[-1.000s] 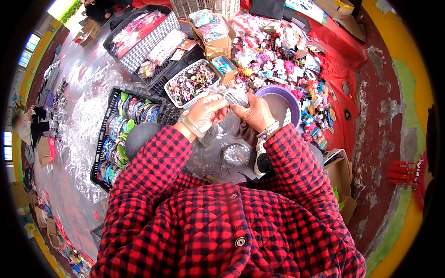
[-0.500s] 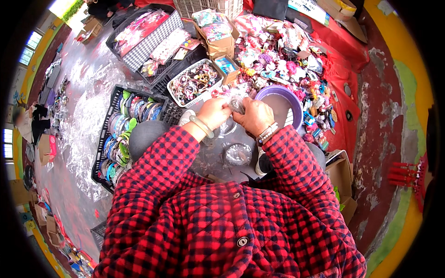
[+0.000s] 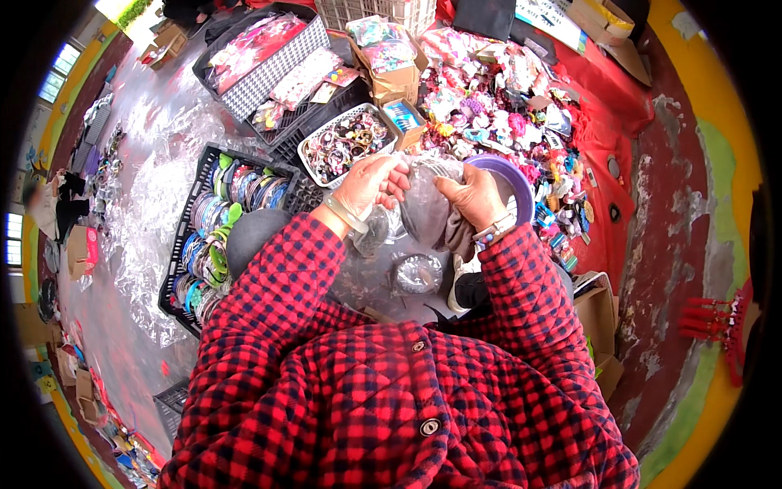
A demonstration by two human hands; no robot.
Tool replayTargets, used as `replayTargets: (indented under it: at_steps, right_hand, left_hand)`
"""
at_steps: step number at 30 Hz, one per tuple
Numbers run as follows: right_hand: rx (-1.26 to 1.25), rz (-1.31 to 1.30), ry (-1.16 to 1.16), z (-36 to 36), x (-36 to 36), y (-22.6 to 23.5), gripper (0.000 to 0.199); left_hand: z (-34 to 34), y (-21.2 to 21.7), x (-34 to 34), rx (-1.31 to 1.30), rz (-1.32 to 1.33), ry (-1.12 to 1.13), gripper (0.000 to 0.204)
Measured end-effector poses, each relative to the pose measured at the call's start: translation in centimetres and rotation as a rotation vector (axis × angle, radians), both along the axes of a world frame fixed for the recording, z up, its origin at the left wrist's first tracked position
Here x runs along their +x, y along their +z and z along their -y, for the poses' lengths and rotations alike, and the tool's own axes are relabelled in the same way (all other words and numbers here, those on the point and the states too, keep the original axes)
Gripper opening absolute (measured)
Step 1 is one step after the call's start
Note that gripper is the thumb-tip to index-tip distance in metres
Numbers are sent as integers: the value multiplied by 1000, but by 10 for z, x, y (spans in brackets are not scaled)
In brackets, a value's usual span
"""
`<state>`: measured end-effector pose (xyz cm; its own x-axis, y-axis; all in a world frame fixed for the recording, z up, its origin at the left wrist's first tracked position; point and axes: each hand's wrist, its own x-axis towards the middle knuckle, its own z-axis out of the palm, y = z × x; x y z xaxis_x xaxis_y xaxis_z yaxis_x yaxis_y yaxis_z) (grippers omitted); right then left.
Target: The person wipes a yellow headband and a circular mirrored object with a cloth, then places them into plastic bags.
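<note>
Between my hands is a clear plastic bag (image 3: 425, 204), thin and crinkled, with its upper edge near my fingers. My right hand (image 3: 479, 197) is closed on the bag's right side, thumb pointing left across it. Just left of the bag, my left hand (image 3: 371, 186) has its fingers loosely bent and apart, with nothing visible in them. Below the left hand sits a small plastic-wrapped bundle (image 3: 373, 234). Nearer me, a round clear-wrapped coil (image 3: 418, 273) lies on the floor. Partly behind my right hand stands a purple basin (image 3: 524, 183).
At left is a black crate (image 3: 183, 281) of colourful headbands. A white basket (image 3: 309, 163) of hair ties stands ahead, beside a small cardboard box (image 3: 405, 121). A heap of hair accessories (image 3: 517, 106) covers red cloth at far right. Loose plastic sheeting (image 3: 155, 244) lies on the left floor.
My hands have moved apart. The bag, bunched small between them before, now spreads out and hangs lower. My left fingers have loosened. A small bundle now shows below the left hand.
</note>
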<state>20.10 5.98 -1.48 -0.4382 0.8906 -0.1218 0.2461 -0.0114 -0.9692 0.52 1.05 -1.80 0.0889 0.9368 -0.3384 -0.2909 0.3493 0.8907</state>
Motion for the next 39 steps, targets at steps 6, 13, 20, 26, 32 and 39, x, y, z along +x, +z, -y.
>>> replayTargets:
  at_steps: [6,13,20,26,32,39]
  right_hand:
    - [108,126,38,-2,-1,-11,39]
    - [219,143,106,2,-2,-6,47]
    - [290,374,221,-10,10,9,47]
    - [212,343,439,-14,24,17,38]
    - [-133,63,555,-9,21,31,33]
    - [-211,-264,383,-13,39,35,40]
  left_hand:
    - [-3,-13,4,39,-118,-75,30]
    - [-2,-11,2,89,-68,-78,22]
    - [5,13,-11,25,-133,-262,19]
    - [3,23,-42,93,-439,-346,19]
    - [-3,11,-47,204,-488,-190,10]
    - [-9,12,-63,232,-86,63,11]
